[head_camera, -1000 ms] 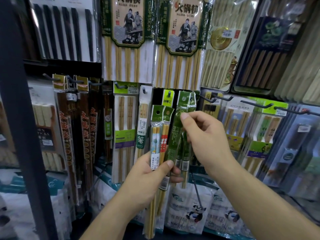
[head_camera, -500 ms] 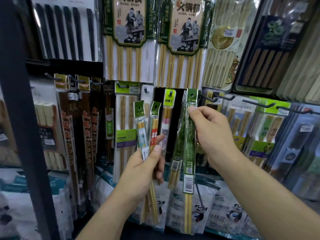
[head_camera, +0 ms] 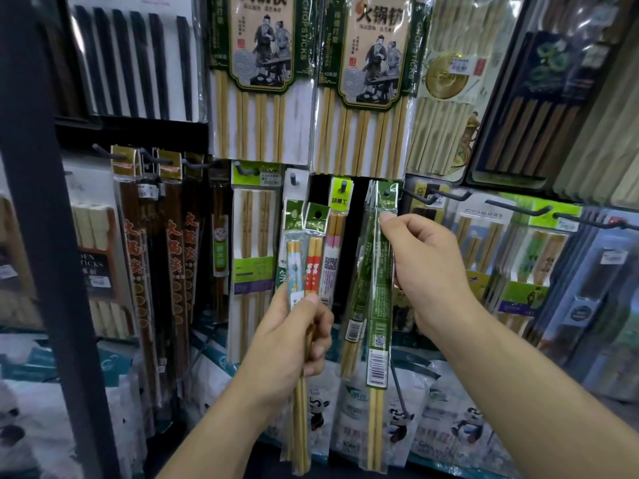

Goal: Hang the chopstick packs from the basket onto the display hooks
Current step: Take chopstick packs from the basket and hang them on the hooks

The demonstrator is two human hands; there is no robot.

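My right hand [head_camera: 428, 267] pinches a long green chopstick pack [head_camera: 378, 299] near its top, its header hole at the tip of a dark display hook [head_camera: 415, 195]. Other green packs hang just behind it. My left hand [head_camera: 287, 347] grips two slim packs upright: a blue-patterned chopstick pack [head_camera: 294, 261] and a red-patterned chopstick pack [head_camera: 313, 264], both with green header cards. They stand left of the green pack, in front of the hanging rows. The basket is out of view.
Hanging chopstick packs cover the wall: big bamboo sets [head_camera: 262, 77] above, dark brown packs [head_camera: 152, 257] at left, green-labelled packs [head_camera: 518, 257] at right. More hooks [head_camera: 515, 209] jut out to the right. A dark upright post [head_camera: 45, 236] stands at left. Panda-printed bags [head_camera: 397, 420] lie below.
My right hand has drawn the green pack out from my left hand's bundle and raised it to the hook. My left hand has shifted left and up with the two remaining packs.
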